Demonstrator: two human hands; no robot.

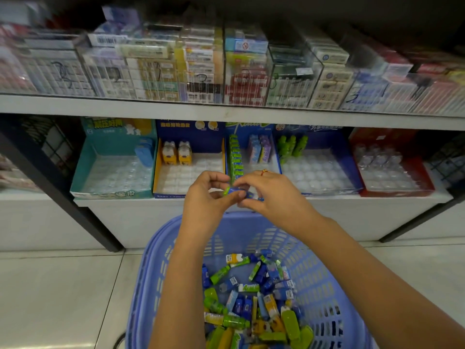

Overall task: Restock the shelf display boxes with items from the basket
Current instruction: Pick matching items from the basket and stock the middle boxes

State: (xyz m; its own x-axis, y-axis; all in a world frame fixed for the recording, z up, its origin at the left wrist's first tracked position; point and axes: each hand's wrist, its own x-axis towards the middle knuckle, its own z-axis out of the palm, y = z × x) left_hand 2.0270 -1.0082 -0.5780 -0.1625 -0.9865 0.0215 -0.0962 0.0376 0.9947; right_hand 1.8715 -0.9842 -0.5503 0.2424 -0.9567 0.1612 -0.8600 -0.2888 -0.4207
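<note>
My left hand and my right hand meet above the blue basket, both pinching a small blue and green pack. The basket holds several loose green, blue and yellow packs. Behind my hands on the lower shelf stand display boxes: a teal box, a blue and yellow box with two yellow items, a blue box with a column of green packs, a wide blue box with green bottles, and a red box.
The upper shelf carries clear bins of small cartons. Black shelf posts slope down at left and right. Light floor tiles surround the basket.
</note>
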